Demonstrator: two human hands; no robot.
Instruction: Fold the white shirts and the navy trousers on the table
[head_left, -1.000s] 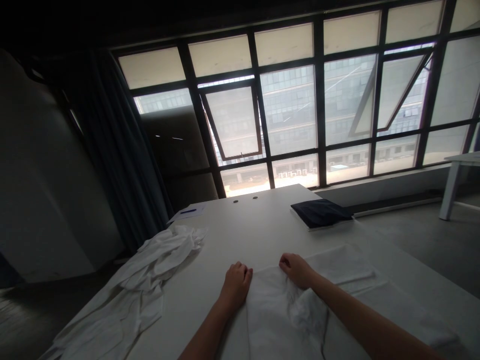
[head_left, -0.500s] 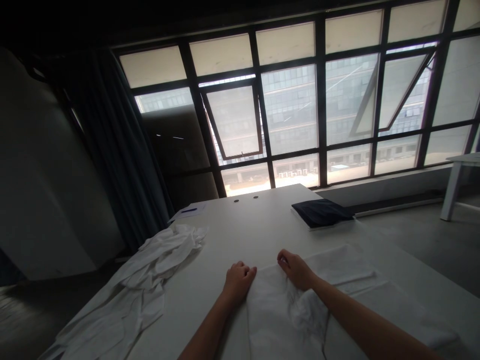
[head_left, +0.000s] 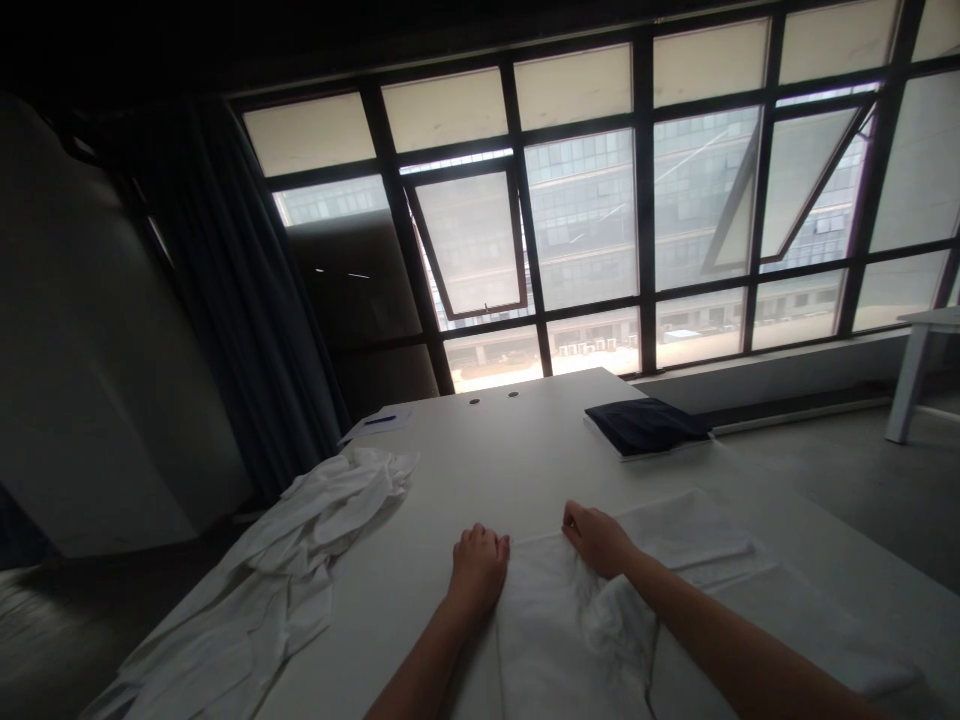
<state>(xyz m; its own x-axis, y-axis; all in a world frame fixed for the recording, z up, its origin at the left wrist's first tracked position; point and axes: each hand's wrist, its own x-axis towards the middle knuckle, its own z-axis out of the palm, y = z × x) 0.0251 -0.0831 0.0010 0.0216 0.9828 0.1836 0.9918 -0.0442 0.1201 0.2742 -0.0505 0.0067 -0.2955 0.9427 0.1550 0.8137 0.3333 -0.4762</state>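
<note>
A white cloth garment (head_left: 544,630) lies spread on the white table in front of me, with a bunched patch below my right hand. My left hand (head_left: 480,570) is closed at the garment's far left corner, its fingers curled on the edge. Along the same far edge, my right hand (head_left: 596,538) pinches the fabric with curled fingers. My right forearm crosses over the garment, hiding part of it. To the right, flat folded-looking layers of the white cloth (head_left: 697,540) extend under and past that arm.
A crumpled heap of white cloth (head_left: 300,560) lies along the table's left side. Dark blue folded fabric (head_left: 649,425) rests on a white stack toward the far right. A pen (head_left: 380,420) lies on paper at the far left edge. Windows stand behind the table (head_left: 480,450).
My right hand has shifted very slightly right along the far edge. My left hand has turned a little and stays at the corner. The rest looks the same.
</note>
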